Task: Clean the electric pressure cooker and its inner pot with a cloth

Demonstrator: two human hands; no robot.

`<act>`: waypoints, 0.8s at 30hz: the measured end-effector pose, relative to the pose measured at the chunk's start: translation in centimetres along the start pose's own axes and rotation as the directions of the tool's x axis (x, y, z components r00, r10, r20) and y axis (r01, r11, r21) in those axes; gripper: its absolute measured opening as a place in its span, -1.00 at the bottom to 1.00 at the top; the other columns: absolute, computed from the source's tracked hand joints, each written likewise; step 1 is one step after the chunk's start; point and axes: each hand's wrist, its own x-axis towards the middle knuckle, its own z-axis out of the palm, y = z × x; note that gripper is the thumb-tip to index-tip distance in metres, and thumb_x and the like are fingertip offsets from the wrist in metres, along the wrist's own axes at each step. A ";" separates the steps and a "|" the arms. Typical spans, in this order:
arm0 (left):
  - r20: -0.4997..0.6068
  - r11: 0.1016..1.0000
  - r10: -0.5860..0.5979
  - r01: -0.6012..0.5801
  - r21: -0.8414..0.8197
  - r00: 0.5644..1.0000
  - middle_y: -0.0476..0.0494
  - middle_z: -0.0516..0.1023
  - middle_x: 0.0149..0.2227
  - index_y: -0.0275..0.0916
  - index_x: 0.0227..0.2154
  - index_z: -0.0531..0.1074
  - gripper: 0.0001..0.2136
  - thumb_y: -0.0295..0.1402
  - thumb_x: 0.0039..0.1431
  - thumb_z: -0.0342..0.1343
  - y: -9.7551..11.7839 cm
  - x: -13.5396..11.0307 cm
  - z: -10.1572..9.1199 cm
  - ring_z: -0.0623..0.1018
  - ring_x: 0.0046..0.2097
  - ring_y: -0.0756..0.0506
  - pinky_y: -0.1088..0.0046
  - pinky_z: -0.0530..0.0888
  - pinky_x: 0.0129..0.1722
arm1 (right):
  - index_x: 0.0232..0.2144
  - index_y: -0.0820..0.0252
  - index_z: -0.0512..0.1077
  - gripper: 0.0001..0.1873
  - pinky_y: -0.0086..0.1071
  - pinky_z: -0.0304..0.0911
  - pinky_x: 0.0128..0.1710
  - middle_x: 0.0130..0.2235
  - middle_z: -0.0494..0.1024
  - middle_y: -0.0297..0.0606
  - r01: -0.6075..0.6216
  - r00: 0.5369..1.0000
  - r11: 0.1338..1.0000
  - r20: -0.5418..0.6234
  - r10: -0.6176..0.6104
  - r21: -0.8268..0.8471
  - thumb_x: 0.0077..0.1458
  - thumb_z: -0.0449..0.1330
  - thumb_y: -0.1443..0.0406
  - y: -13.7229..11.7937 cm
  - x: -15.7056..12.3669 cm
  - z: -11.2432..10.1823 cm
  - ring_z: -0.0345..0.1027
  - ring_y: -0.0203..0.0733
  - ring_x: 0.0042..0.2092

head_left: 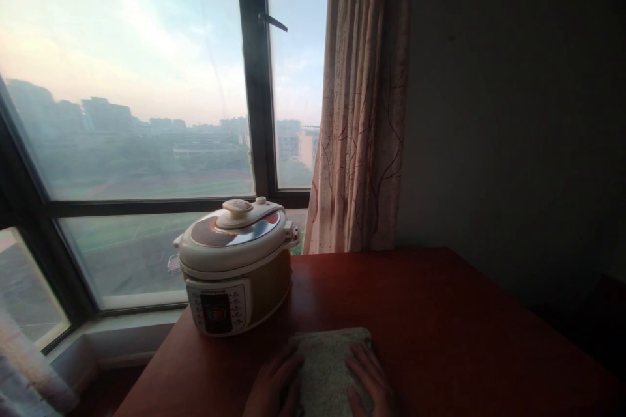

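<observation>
A folded light grey-green cloth (327, 368) lies flat on the reddish-brown wooden table (391, 293) at the bottom of the view. My left hand (278, 381) rests at the cloth's left edge, fingers stretched forward and touching it. On the opposite side, my right hand (369, 381) lies with spread fingers over the right edge. Neither hand is closed round the cloth. Its near end runs out of the picture. Beyond my left hand stands a white and olive electric pressure cooker (235, 267), lid on, control panel facing toward me.
Behind the cooker is a dark-framed window (259, 111) with a handle (274, 23). A patterned curtain (359, 111) hangs to its right, down to the table's back edge. A dark wall (499, 111) rises at the right. Another curtain (29, 365) shows at the lower left.
</observation>
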 end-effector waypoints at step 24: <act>-0.526 0.548 -0.836 0.302 -0.780 0.157 0.10 0.40 -0.60 -0.35 -0.53 0.38 -0.82 -0.64 0.09 -0.04 -11.5 18.0 -20.6 0.46 -0.41 0.03 0.25 0.45 -0.06 | -0.08 0.22 0.49 -0.65 -0.30 0.43 -0.26 -0.34 0.62 -0.27 -0.296 0.944 0.771 0.048 0.328 0.564 0.27 0.10 0.11 -11.2 26.1 -1.2 0.53 -0.17 -0.32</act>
